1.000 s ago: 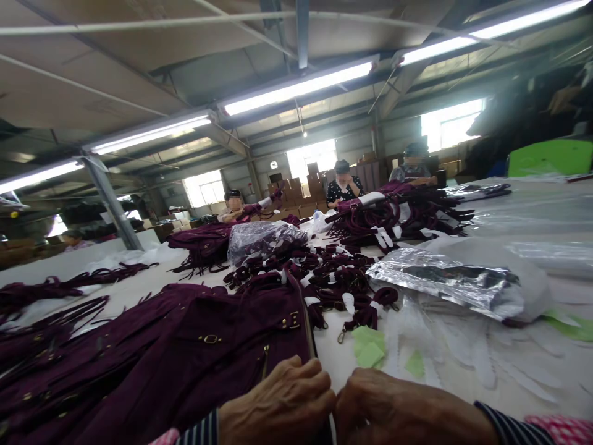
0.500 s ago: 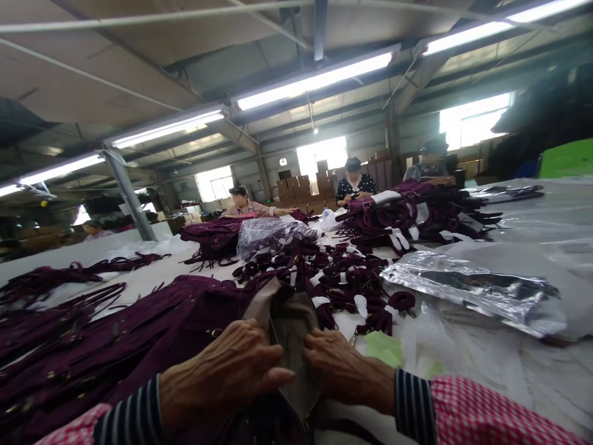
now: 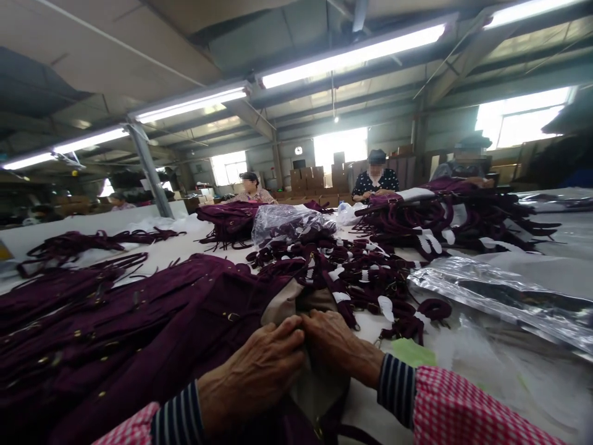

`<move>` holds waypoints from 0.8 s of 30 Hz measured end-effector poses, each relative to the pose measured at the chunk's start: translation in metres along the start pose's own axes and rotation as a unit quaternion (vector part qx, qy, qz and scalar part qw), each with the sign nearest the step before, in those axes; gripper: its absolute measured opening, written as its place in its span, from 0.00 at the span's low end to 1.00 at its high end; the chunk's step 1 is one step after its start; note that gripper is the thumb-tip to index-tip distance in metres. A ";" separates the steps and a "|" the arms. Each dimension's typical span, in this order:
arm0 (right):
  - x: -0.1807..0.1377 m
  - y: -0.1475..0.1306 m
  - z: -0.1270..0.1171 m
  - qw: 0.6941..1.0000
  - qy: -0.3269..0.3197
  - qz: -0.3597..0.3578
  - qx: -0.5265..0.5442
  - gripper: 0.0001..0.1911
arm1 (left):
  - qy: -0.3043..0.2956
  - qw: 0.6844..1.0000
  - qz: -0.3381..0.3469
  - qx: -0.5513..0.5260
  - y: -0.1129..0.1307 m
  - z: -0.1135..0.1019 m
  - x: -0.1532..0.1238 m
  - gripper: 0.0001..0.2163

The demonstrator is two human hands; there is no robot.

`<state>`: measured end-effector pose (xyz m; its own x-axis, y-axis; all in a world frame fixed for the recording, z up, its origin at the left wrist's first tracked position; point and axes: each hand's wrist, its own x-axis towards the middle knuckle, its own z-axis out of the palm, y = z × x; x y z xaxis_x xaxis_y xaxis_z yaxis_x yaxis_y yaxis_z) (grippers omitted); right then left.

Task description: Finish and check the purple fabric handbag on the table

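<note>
Close in front of me lies a dark purple bag [image 3: 222,309] with brass fittings, its beige lining [image 3: 317,386] showing where it gapes. My left hand [image 3: 271,352] is closed at the lining, fingers curled and pinching near its edge. Right beside it, almost touching, my right hand [image 3: 340,343] is closed on the same lining. Fingertips of both hands meet at the opening; the exact spot they pinch is partly hidden. Just beyond the hands spreads a heap of coiled purple straps [image 3: 319,259] with white wrapping and metal clips.
More purple bags [image 3: 92,327] lie at the left. A tall pile of bags [image 3: 445,210] stands at the right rear, near silvery plastic packaging [image 3: 504,296]. A pale green sheet [image 3: 414,352] lies right of my hands. Several co-workers, one in a dotted top [image 3: 376,179], sit across the table.
My hands have come together from either side of the opening, the left moving right toward the other. The view has turned slightly left, shifting the scene rightward.
</note>
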<state>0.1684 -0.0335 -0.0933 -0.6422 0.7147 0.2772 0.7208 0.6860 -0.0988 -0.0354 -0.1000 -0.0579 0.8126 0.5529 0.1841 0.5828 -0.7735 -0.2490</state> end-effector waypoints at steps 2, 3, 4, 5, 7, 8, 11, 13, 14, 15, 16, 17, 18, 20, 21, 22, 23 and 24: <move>0.003 -0.005 -0.005 1.000 -0.006 0.024 -0.009 0.08 | 0.002 1.000 -0.008 0.000 -0.003 -0.001 -0.001 0.10; 0.003 -0.007 -0.006 0.999 -0.010 0.032 -0.012 0.08 | 0.009 1.000 -0.011 0.012 -0.004 0.002 -0.003 0.12; 0.002 -0.009 -0.008 0.999 -0.014 0.037 -0.016 0.08 | 0.016 0.999 -0.009 0.026 -0.005 0.006 -0.007 0.15; 0.001 -0.010 -0.008 0.999 -0.016 0.038 -0.019 0.08 | 0.022 0.999 -0.003 0.039 -0.006 0.011 -0.010 0.18; -0.004 -0.012 -0.009 0.999 -0.017 0.032 -0.027 0.08 | 0.028 0.998 0.010 0.049 -0.009 0.021 -0.017 0.21; -0.006 -0.013 -0.008 0.999 -0.017 0.027 -0.033 0.08 | 0.033 0.998 0.013 0.044 -0.011 0.024 -0.019 0.21; -0.011 -0.013 -0.008 0.999 -0.012 0.012 -0.046 0.08 | 0.069 0.997 0.001 0.019 -0.015 0.023 -0.018 0.17; -0.012 -0.012 -0.007 0.999 0.002 0.011 -0.047 0.07 | 0.099 0.995 0.008 0.009 -0.019 0.014 -0.012 0.15; -0.012 -0.011 -0.006 0.999 0.011 0.009 -0.048 0.06 | 0.113 0.993 0.020 0.010 -0.020 0.008 -0.009 0.16; -0.012 -0.011 -0.006 0.999 0.021 0.008 -0.049 0.06 | 0.120 0.992 0.034 0.014 -0.021 0.002 -0.007 0.16; -0.012 -0.011 -0.006 0.998 0.034 0.009 -0.051 0.06 | 0.119 0.992 0.046 0.018 -0.021 -0.004 -0.004 0.17; -0.011 -0.010 -0.006 0.998 0.044 0.012 -0.052 0.06 | 0.115 0.992 0.051 0.020 -0.021 -0.009 -0.003 0.16; -0.010 -0.009 -0.005 0.997 0.053 0.017 -0.050 0.06 | 0.101 0.994 0.049 0.016 -0.020 -0.013 -0.002 0.15; -0.008 -0.007 -0.005 0.997 0.063 0.023 -0.036 0.06 | 0.069 0.997 0.031 -0.004 -0.018 -0.018 -0.001 0.09; -0.006 -0.005 -0.005 0.998 0.060 0.024 -0.025 0.06 | 0.057 0.998 0.022 -0.016 -0.017 -0.019 -0.001 0.08; -0.006 -0.003 -0.005 0.998 0.054 0.025 -0.013 0.07 | 0.050 0.998 0.013 -0.025 -0.017 -0.019 -0.001 0.07; -0.006 -0.002 -0.006 0.999 0.044 0.028 -0.002 0.08 | 0.045 0.998 0.004 -0.033 -0.016 -0.019 -0.001 0.07; -0.008 -0.002 -0.007 0.999 0.029 0.030 0.010 0.08 | 0.042 0.998 -0.006 -0.041 -0.016 -0.017 -0.002 0.07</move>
<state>0.1738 -0.0414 -0.0888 -0.5817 0.7455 0.3255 0.7516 0.6456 -0.1352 -0.0460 -0.0939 -0.0376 0.8002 0.5375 0.2662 0.5875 -0.7916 -0.1677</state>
